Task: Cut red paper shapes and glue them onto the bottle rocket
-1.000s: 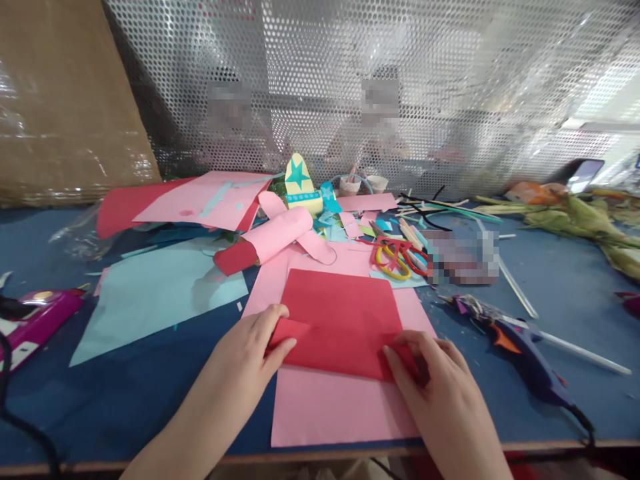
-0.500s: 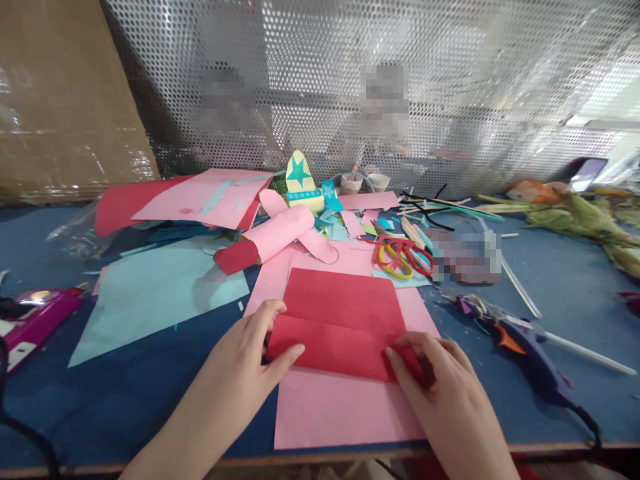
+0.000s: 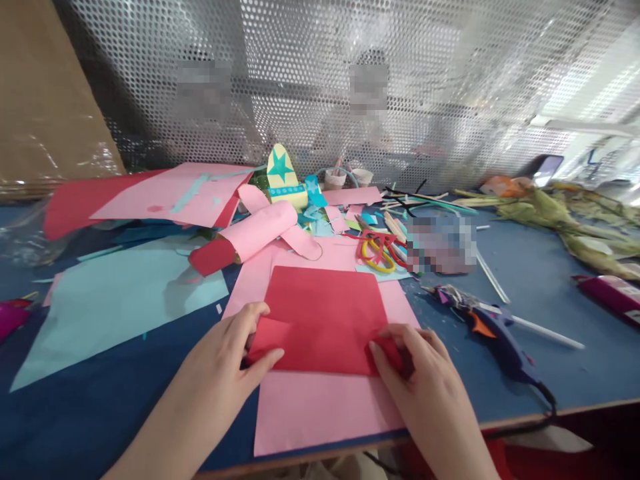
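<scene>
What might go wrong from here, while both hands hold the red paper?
The red paper, held at its sides by the left hand and the right hand, may crease unevenly. The pink sheet beneath it might slide along. The blue glue gun lies to the right of the right hand, so that arm could bump it.

One folded red paper sheet, at least two large pink paper sheets and one large pale-blue paper sheet are counted on the blue counter; one pink-and-red paper tube, two small white cups, one dark-blue and orange glue gun and two magenta tools are also seen, while the number of yellow-and-red-handled scissors cannot be told
</scene>
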`<state>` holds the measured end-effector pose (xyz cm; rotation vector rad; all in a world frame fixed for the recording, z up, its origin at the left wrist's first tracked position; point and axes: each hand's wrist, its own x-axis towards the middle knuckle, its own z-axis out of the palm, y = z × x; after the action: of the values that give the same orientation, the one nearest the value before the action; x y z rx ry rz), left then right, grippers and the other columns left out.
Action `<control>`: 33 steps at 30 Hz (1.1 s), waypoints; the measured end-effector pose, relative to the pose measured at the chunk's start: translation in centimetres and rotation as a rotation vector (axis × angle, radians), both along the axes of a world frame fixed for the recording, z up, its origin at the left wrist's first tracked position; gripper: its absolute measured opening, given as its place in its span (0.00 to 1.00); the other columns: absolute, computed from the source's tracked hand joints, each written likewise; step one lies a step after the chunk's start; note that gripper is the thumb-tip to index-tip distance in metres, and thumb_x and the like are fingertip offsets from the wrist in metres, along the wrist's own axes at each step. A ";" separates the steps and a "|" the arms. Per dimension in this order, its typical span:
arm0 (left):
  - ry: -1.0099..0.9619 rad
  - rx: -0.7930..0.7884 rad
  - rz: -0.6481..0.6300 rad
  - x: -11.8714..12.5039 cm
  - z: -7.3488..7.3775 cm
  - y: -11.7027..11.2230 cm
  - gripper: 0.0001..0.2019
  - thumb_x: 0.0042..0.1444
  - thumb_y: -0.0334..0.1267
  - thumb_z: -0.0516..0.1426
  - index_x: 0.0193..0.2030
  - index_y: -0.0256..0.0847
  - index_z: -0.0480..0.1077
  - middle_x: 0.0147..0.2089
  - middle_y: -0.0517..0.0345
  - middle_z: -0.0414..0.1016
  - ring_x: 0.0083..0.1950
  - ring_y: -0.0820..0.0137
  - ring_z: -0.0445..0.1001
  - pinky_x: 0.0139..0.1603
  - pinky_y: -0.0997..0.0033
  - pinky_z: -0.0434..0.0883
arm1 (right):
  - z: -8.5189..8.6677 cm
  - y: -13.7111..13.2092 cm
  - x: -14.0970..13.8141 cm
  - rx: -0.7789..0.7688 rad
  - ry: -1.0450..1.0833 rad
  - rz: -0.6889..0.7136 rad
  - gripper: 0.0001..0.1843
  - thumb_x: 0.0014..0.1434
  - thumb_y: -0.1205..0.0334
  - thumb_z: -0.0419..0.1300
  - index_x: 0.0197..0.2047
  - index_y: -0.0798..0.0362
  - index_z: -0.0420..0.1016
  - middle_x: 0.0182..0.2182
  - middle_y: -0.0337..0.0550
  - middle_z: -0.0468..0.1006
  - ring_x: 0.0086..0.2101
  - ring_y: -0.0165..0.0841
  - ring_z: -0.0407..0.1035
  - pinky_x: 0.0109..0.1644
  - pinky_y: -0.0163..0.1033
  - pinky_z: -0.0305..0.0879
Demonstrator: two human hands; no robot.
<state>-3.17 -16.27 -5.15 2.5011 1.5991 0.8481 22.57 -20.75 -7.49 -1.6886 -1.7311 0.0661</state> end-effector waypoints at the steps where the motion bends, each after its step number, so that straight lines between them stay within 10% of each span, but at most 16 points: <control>1: -0.012 -0.019 0.007 0.0 -0.1 0.0 0.17 0.65 0.50 0.49 0.53 0.43 0.64 0.39 0.53 0.78 0.38 0.61 0.81 0.34 0.63 0.79 | 0.0 0.0 0.0 -0.007 0.006 -0.001 0.03 0.64 0.59 0.57 0.38 0.48 0.69 0.30 0.42 0.77 0.35 0.42 0.67 0.40 0.44 0.65; 33: -0.009 0.008 -0.003 -0.1 -0.3 0.0 0.18 0.65 0.53 0.48 0.51 0.43 0.66 0.44 0.48 0.80 0.40 0.59 0.81 0.37 0.61 0.80 | -0.3 0.1 0.8 -0.048 0.006 0.009 0.04 0.63 0.59 0.56 0.35 0.47 0.66 0.29 0.42 0.74 0.35 0.40 0.69 0.38 0.42 0.68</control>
<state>-3.26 -16.28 -5.44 2.5008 1.5915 0.8663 23.39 -20.67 -7.81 -1.7133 -1.7452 0.1179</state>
